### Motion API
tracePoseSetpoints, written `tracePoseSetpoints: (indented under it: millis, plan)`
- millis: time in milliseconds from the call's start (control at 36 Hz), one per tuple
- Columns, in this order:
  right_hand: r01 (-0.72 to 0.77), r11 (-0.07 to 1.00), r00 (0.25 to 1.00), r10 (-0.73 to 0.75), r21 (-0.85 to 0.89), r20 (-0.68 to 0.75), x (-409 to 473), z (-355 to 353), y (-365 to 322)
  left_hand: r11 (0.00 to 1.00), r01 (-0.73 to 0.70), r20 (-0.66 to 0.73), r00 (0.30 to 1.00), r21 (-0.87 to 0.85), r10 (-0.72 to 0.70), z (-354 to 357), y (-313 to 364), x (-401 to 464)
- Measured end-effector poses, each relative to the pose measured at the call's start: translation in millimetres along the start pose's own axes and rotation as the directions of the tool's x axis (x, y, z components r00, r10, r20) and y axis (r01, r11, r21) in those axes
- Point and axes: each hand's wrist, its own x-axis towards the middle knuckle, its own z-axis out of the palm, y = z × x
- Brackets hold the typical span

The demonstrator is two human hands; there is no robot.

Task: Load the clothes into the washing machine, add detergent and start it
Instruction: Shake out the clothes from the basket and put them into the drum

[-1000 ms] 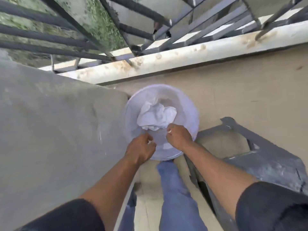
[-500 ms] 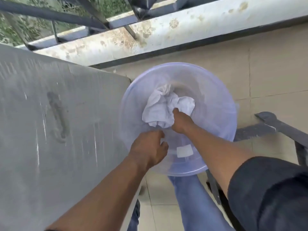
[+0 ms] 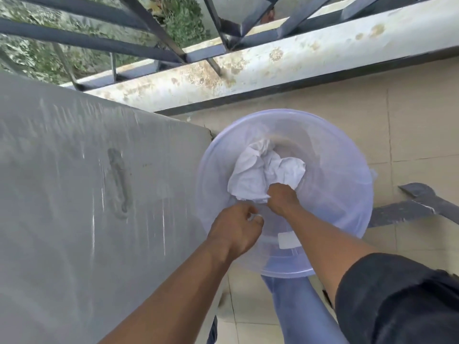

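A translucent pale-blue plastic basin (image 3: pixel 347 184) stands on the tiled floor in front of me. Inside it lies a crumpled white cloth (image 3: pixel 258 170). My right hand (image 3: pixel 282 198) is down in the basin with its fingers closed on the near edge of the cloth. At the basin's near left rim, my left hand (image 3: pixel 236 232) has its fingers curled and seems to grip the rim. A large grey covered surface (image 3: pixel 87 207) with a long raised handle shape fills the left side; it may be the covered washing machine.
A stained white ledge (image 3: pixel 248 70) with dark metal railings (image 3: pixel 149 26) runs along the back. A grey metal frame (image 3: pixel 417 204) lies on the floor to the right of the basin. My blue trouser leg (image 3: pixel 298 311) is below the basin.
My right hand went from the basin's near rim down into the basin and closed on the white cloth. The view came closer to the basin. My left hand stayed by the rim.
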Motion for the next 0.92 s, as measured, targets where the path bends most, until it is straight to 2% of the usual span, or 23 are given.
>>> tracePoseSetpoints:
  millis: [139, 306, 389, 472, 583, 694, 778, 833, 917]
  plan:
    - [-0.004, 0.993, 0.994, 0.017, 0.121, -0.105, -23.0, -3.8, -3.8, 1.0, 0.024, 0.019, 1.0, -0.001, -0.024, 0.8, -1.9, -4.1]
    - [0.057, 0.964, 0.978, -0.002, 0.261, -0.207, -99.3, -44.0, -35.3, 0.999, 0.043, 0.037, 0.998, 0.02, -0.043, -5.8, 6.3, -40.1]
    - [0.095, 0.946, 0.972, -0.021, 0.311, -0.234, -151.5, -71.5, -61.9, 0.998, -0.011, -0.043, 0.999, 0.054, 0.013, -16.7, 11.8, -66.0]
    - [0.172, 0.928, 0.966, -0.094, 0.33, -0.239, -215.5, -99.1, -88.4, 0.984, -0.087, -0.173, 0.978, 0.157, 0.114, -33.8, 22.9, -97.7]
    - [0.215, 0.938, 0.945, -0.13, 0.273, -0.299, -302.7, -131.6, -122.0, 0.917, -0.179, -0.227, 0.936, 0.356, 0.27, -63.5, 46.8, -154.3]
    - [0.24, 0.936, 0.919, -0.132, 0.26, -0.372, -382.9, -156.9, -144.3, 0.836, -0.2, -0.253, 0.895, 0.511, 0.368, -93.0, 70.5, -217.1]
    - [0.263, 0.951, 0.869, -0.161, 0.162, -0.467, -441.3, -171.1, -158.0, 0.825, -0.257, -0.279, 0.855, 0.504, 0.437, -115.6, 80.2, -265.6]
    - [0.255, 0.966, 0.808, -0.187, 0.045, -0.559, -477.3, -179.1, -163.1, 0.808, -0.334, -0.31, 0.799, 0.485, 0.516, -132.9, 85.5, -300.9]
    - [0.174, 0.98, 0.755, -0.193, -0.094, -0.627, -525.1, -192.3, -167.0, 0.799, -0.47, -0.325, 0.741, 0.374, 0.588, -159.8, 92.0, -353.8]
